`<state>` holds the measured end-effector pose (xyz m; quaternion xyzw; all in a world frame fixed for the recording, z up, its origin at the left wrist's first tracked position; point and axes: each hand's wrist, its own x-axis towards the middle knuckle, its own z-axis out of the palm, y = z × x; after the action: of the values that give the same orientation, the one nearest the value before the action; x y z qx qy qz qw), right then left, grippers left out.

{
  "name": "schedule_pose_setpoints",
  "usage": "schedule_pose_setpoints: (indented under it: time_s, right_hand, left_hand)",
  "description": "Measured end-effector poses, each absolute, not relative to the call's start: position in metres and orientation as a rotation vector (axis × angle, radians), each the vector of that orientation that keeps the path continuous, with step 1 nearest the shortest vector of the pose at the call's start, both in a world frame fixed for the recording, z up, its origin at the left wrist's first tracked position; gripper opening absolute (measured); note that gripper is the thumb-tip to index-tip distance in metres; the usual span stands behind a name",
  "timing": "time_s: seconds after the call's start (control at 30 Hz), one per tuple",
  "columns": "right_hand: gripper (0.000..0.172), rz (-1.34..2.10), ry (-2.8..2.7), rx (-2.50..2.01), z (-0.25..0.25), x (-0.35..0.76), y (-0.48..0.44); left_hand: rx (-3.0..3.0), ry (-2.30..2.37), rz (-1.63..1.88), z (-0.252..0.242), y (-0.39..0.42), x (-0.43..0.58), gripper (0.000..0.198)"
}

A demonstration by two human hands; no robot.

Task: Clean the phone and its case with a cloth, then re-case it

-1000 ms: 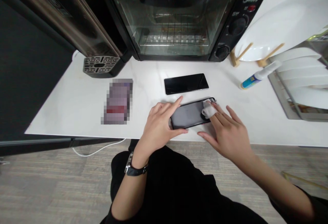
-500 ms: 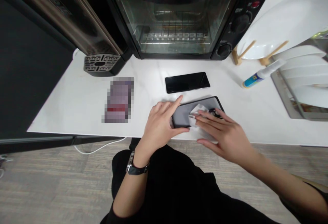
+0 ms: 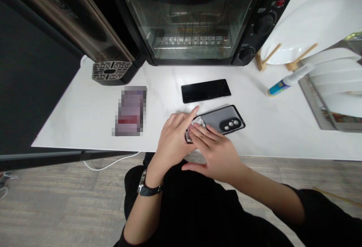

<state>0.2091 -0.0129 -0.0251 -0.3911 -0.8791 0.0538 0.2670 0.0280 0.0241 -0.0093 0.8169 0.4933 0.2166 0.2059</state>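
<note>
A grey phone case [image 3: 223, 120] with a black rim and camera cutout lies on the white counter [image 3: 85, 118] near its front edge. My left hand [image 3: 174, 141] rests on the case's left end, fingers curled over it, pinning it down. My right hand [image 3: 216, 152] presses a small white wipe [image 3: 197, 122] onto the case's left end with flat, extended fingers. A black phone [image 3: 205, 91] lies screen up just behind the case.
A black toaster oven [image 3: 198, 17] stands at the back, a dark appliance with a drip grille [image 3: 110, 69] to its left. A blurred card [image 3: 130, 110] lies left. A small spray bottle [image 3: 288, 83], a white plate [image 3: 311, 20] on wooden pegs and a dish rack [image 3: 330, 100] are at right.
My right hand has slid the wipe from the case's right end to its left end, uncovering the camera cutout. The left hand has stayed on the case's left end.
</note>
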Motion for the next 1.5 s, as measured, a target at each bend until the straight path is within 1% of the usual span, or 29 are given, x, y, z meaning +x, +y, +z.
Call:
schedule_pose_setpoints:
  time_s: [0.1, 0.17, 0.23, 0.3, 0.37, 0.4, 0.43, 0.5, 0.53, 0.57, 0.63, 0.67, 0.73, 0.83, 0.9, 1.0, 1.07, 1.13, 1.2, 1.23, 1.3, 1.4, 1.47, 1.5]
  right_hand:
    - [0.058, 0.252, -2.425, -1.013, -0.019, 0.237, -0.018]
    - [0.047, 0.232, -2.454, -1.044, -0.015, 0.266, -0.021]
    - [0.043, 0.102, -2.462, -1.146, -0.013, 0.293, -0.023]
    - [0.044, -0.067, -2.429, -1.283, -0.014, 0.312, -0.023]
    - [0.048, -0.178, -2.378, -1.393, -0.018, 0.315, -0.021]
    - [0.054, -0.201, -2.356, -1.426, -0.020, 0.310, -0.021]
    - [0.061, -0.207, -2.333, -1.456, -0.022, 0.299, -0.020]
    - [0.083, -0.198, -2.272, -1.493, -0.027, 0.266, -0.021]
    - [0.093, -0.173, -2.232, -1.514, -0.030, 0.247, -0.022]
    - [0.099, -0.129, -2.220, -1.472, -0.032, 0.228, -0.023]
    - [0.101, -0.003, -2.247, -1.291, -0.036, 0.198, -0.025]
    - [0.099, 0.020, -2.233, -1.245, -0.036, 0.190, -0.025]
    - [0.085, 0.089, -2.255, -1.141, -0.034, 0.191, -0.025]
    - [0.055, 0.191, -2.349, -1.052, -0.024, 0.229, -0.025]
    - [0.046, 0.165, -2.407, -1.079, -0.017, 0.264, -0.024]
    - [0.041, -0.016, -2.414, -1.251, -0.013, 0.303, -0.022]
    - [0.046, -0.116, -2.372, -1.373, -0.016, 0.311, -0.020]
    - [0.061, -0.156, -2.330, -1.444, -0.022, 0.301, -0.018]
    - [0.080, -0.154, -2.275, -1.498, -0.027, 0.277, -0.016]
    - [0.086, -0.141, -2.240, -1.516, -0.030, 0.262, -0.015]
    - [0.093, -0.067, -2.187, -1.507, -0.033, 0.229, -0.015]
    - [0.093, 0.074, -2.198, -1.311, -0.033, 0.194, -0.020]
    - [0.085, 0.135, -2.230, -1.170, -0.031, 0.192, -0.022]
    - [0.078, 0.168, -2.257, -1.124, -0.029, 0.199, -0.023]
  left_hand:
    - [2.317, 1.376, 0.526, -0.008, 0.024, 0.029, 0.097]
    - [2.333, 1.354, 0.472, -0.006, 0.025, 0.031, 0.107]
    - [2.328, 1.347, 0.461, -0.006, 0.026, 0.032, 0.112]
    - [2.313, 1.356, 0.472, -0.005, 0.026, 0.033, 0.113]
    - [2.301, 1.344, 0.484, -0.005, 0.027, 0.034, 0.114]
    - [2.296, 1.332, 0.489, -0.005, 0.027, 0.034, 0.115]
    - [2.292, 1.321, 0.493, -0.005, 0.027, 0.033, 0.114]
    - [2.282, 1.315, 0.512, -0.005, 0.027, 0.033, 0.112]
    - [2.276, 1.320, 0.523, -0.006, 0.027, 0.032, 0.109]
    - [2.270, 1.328, 0.538, -0.007, 0.027, 0.031, 0.103]
    - [2.267, 1.339, 0.568, -0.009, 0.026, 0.030, 0.090]
    - [2.267, 1.350, 0.578, -0.010, 0.025, 0.029, 0.086]
    - [2.275, 1.375, 0.582, -0.011, 0.024, 0.027, 0.084]
    - [2.311, 1.371, 0.529, -0.011, 0.022, 0.026, 0.097]
    - [2.334, 1.348, 0.500, -0.009, 0.022, 0.027, 0.105]
    - [2.339, 1.354, 0.491, -0.007, 0.024, 0.029, 0.108]
    - [2.334, 1.348, 0.488, -0.006, 0.025, 0.030, 0.107]
    - [2.332, 1.332, 0.491, -0.006, 0.026, 0.031, 0.106]
    - [2.325, 1.326, 0.507, -0.006, 0.027, 0.031, 0.103]
    - [2.320, 1.331, 0.522, -0.007, 0.028, 0.031, 0.102]
    - [2.314, 1.344, 0.541, -0.009, 0.028, 0.029, 0.098]
    - [2.311, 1.379, 0.547, -0.011, 0.027, 0.027, 0.086]
    - [2.310, 1.402, 0.551, -0.012, 0.025, 0.026, 0.085]
    - [2.313, 1.408, 0.556, -0.013, 0.024, 0.026, 0.086]
